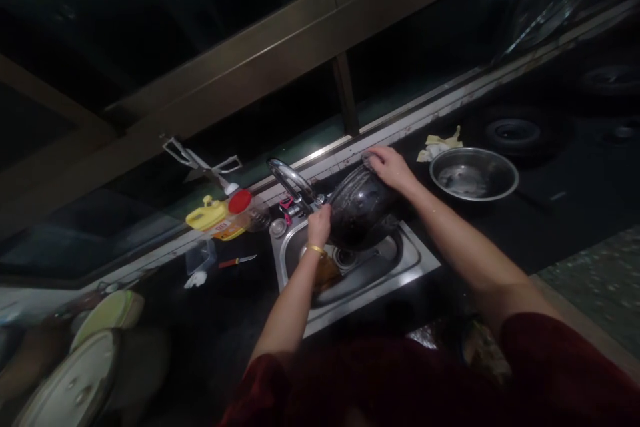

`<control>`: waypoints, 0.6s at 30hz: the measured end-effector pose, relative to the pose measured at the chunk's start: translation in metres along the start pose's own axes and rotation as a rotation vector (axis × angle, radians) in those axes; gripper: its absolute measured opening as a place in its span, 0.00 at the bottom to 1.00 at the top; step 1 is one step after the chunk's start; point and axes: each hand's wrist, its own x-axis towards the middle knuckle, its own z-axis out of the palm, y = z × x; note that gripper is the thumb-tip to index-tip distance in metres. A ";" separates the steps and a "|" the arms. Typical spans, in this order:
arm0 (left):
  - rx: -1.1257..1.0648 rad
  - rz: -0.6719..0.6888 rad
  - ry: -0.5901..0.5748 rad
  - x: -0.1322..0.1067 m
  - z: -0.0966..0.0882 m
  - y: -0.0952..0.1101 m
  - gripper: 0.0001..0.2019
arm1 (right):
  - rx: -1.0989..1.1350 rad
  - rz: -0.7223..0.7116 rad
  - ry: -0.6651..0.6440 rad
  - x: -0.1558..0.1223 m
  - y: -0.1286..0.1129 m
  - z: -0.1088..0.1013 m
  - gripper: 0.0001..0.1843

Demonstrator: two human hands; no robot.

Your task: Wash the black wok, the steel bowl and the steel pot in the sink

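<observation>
Dark pot is held tilted over the sink, which is set into the table. Its rim is grasped by both hands: left hand at the sink's left side, near the faucet; right hand toward the table's back edge. Steel bowl is placed right of the sink, knife left.

Dim light leaves most of the room in deep shadow. Along the far edge of the black worktop stands a wide window, its broad brownish frame dividing dark glass panes. Below it runs a strip of pale tiles, with a bright glint nearby. Beyond the worktop's near right edge shows grey speckled floor.
</observation>
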 end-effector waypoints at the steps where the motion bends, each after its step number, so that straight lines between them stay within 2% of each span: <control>1: 0.001 0.005 -0.006 0.000 0.000 0.001 0.22 | 0.005 -0.055 -0.014 0.000 0.002 -0.001 0.18; 3: 0.009 0.011 -0.011 0.000 0.000 0.003 0.23 | -0.017 -0.171 -0.003 -0.005 0.000 0.000 0.19; 4: 0.006 0.011 -0.004 -0.001 0.000 0.004 0.24 | -0.043 -0.185 0.034 -0.009 -0.001 0.001 0.18; 6: -0.007 0.003 0.005 -0.002 0.000 0.008 0.24 | -0.115 -0.134 0.137 -0.017 -0.003 0.002 0.16; 8: -0.014 -0.007 -0.009 -0.004 0.000 0.011 0.24 | -0.177 -0.100 0.177 -0.023 -0.003 0.001 0.15; 14: -0.063 0.005 -0.006 -0.006 0.002 0.012 0.25 | -0.198 -0.249 0.081 -0.029 -0.015 -0.002 0.14; 18: -0.137 0.031 -0.033 -0.009 0.003 0.011 0.23 | -0.083 -0.164 0.054 -0.022 -0.023 -0.017 0.11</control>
